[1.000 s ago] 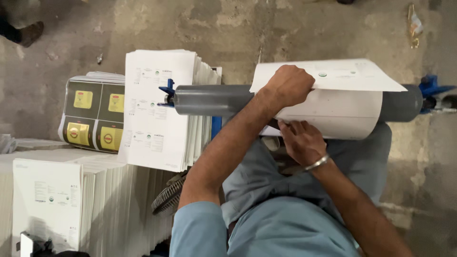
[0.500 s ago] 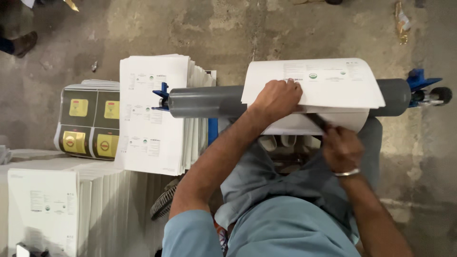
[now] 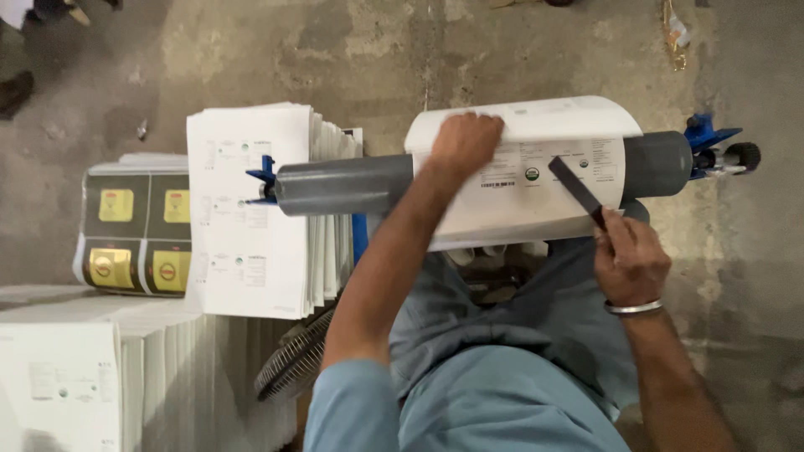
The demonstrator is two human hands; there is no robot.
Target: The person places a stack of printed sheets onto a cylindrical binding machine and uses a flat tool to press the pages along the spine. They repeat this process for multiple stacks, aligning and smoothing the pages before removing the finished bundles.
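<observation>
The left hand pressed down flat on a white printed sheet that curved over a grey pipe. Its fingers were bent over the top edge of the sheet and gripped nothing else. The right hand had its fingers closed on a thin dark strip, whose tip lay on the sheet.

To do this well, I think the left hand needed to keep the sheet tight on the pipe while the strip slid flat and slow.

A tall stack of white sheets stood on the floor behind the pipe's left end. Left of it lay black sheets with yellow squares. Another white stack sat in the lower left corner.
</observation>
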